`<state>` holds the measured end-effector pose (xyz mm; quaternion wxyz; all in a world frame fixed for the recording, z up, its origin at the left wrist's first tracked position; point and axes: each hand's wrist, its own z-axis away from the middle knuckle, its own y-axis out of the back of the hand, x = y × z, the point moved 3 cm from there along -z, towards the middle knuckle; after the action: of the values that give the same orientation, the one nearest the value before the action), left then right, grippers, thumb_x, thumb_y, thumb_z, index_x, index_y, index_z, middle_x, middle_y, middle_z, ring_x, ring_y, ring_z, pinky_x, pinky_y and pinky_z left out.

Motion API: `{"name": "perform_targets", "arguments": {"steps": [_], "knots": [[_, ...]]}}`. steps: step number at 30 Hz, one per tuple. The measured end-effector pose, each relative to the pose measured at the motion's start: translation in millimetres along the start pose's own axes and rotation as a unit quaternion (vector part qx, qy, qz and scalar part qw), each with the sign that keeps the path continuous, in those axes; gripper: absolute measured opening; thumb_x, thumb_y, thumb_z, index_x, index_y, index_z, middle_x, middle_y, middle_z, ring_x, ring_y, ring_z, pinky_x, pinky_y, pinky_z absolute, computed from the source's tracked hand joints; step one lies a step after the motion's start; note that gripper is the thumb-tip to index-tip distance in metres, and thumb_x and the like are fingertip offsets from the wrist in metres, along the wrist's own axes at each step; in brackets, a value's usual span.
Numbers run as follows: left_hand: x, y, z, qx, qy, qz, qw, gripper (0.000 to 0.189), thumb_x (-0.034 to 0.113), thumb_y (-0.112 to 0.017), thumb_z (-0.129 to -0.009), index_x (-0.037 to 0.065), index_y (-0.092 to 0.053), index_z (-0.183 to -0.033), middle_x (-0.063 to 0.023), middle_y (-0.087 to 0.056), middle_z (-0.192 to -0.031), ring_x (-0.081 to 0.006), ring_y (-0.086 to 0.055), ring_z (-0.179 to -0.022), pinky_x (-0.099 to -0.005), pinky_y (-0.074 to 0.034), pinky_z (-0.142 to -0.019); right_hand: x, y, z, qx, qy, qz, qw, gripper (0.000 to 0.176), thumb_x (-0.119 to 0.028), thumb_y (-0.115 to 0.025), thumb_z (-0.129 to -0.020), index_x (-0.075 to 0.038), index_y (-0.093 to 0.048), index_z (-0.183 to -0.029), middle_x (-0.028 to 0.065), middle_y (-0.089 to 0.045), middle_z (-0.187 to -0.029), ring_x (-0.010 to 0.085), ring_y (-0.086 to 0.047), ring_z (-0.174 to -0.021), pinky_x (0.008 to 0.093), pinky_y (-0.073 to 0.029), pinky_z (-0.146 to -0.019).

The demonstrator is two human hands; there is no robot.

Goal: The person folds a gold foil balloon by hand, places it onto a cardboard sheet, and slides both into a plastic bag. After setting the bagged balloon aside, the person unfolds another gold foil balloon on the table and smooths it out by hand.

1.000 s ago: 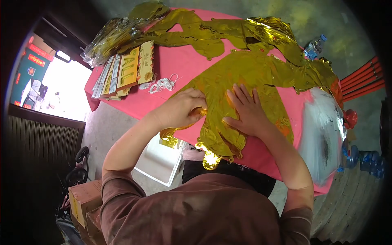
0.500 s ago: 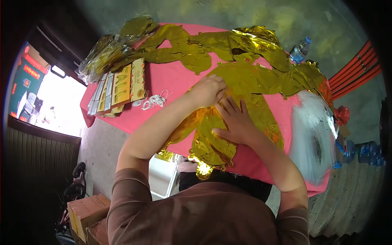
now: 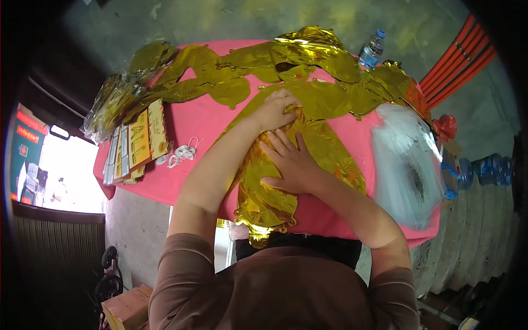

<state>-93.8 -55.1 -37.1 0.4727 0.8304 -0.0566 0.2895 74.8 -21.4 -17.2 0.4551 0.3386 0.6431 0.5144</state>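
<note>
A flat, deflated gold foil balloon (image 3: 264, 202) lies on the pink tablecloth (image 3: 208, 118) in front of me, its lower end hanging over the near edge. My left hand (image 3: 276, 111) is curled closed on the upper part of the foil, with the fingertips partly hidden. Just below it, my right hand (image 3: 292, 166) rests flat on the same balloon, fingers spread. More flat gold foil balloons (image 3: 234, 88) stretch across the far side of the table in overlapping layers.
At the left are printed cards (image 3: 140, 137), white string (image 3: 184, 153) and a clear plastic packet (image 3: 113, 102). A bundle of clear plastic bags (image 3: 410, 170) covers the right end. A water bottle (image 3: 372, 49) stands at the far edge. Cardboard boxes (image 3: 129, 308) sit on the floor.
The view has shifted, so the table's things appear further left. My left hand stays curled on the foil; my right hand remains flat, slightly lower on the balloon relative to the left.
</note>
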Motion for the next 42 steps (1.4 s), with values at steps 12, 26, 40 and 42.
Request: {"name": "perform_targets", "arguments": {"steps": [12, 26, 40, 42], "knots": [[10, 5, 7, 0.000, 0.023, -0.014, 1.000, 0.031, 0.022, -0.068, -0.079, 0.011, -0.062, -0.107, -0.0082, -0.052, -0.108, -0.0280, -0.047, -0.107, -0.0394, -0.036, -0.094, -1, 2, 1, -0.015, -0.007, -0.006, 1.000, 0.087, -0.058, -0.055, -0.082, -0.006, -0.025, -0.145, 0.0202, -0.017, -0.152, 0.0320, -0.010, -0.143, 0.0623, -0.005, -0.109], [11, -5, -2, 0.021, 0.014, 0.003, 1.000, 0.026, 0.019, -0.066, -0.080, 0.010, -0.063, -0.104, -0.0098, -0.054, -0.108, -0.0295, -0.049, -0.108, -0.0393, -0.038, -0.095, -2, -2, 2, -0.006, -0.007, 0.002, 1.000, 0.088, -0.057, -0.054, -0.083, -0.005, -0.022, -0.146, 0.0194, -0.018, -0.152, 0.0306, -0.011, -0.143, 0.0633, -0.006, -0.109], [16, -3, 1, 0.010, 0.002, -0.032, 0.999, 0.034, 0.028, -0.070, -0.079, 0.011, -0.062, -0.108, -0.0102, -0.052, -0.107, -0.0296, -0.048, -0.106, -0.0385, -0.037, -0.095, 102, 73, 36, 0.047, -0.253, -0.010, 0.966, 0.031, -0.022, -0.068, -0.076, 0.000, -0.061, -0.098, 0.0180, -0.059, -0.099, 0.0343, -0.055, -0.100, 0.0436, -0.046, -0.085], [16, -3, 1, 0.008, 0.004, -0.032, 0.999, 0.035, 0.031, -0.070, -0.079, 0.012, -0.062, -0.108, -0.0100, -0.052, -0.108, -0.0293, -0.047, -0.107, -0.0390, -0.037, -0.095, 121, 77, 20, 0.112, -0.222, 0.006, 0.969, 0.030, -0.020, -0.067, -0.077, 0.000, -0.061, -0.097, 0.0179, -0.059, -0.099, 0.0350, -0.055, -0.100, 0.0429, -0.045, -0.086]]}}
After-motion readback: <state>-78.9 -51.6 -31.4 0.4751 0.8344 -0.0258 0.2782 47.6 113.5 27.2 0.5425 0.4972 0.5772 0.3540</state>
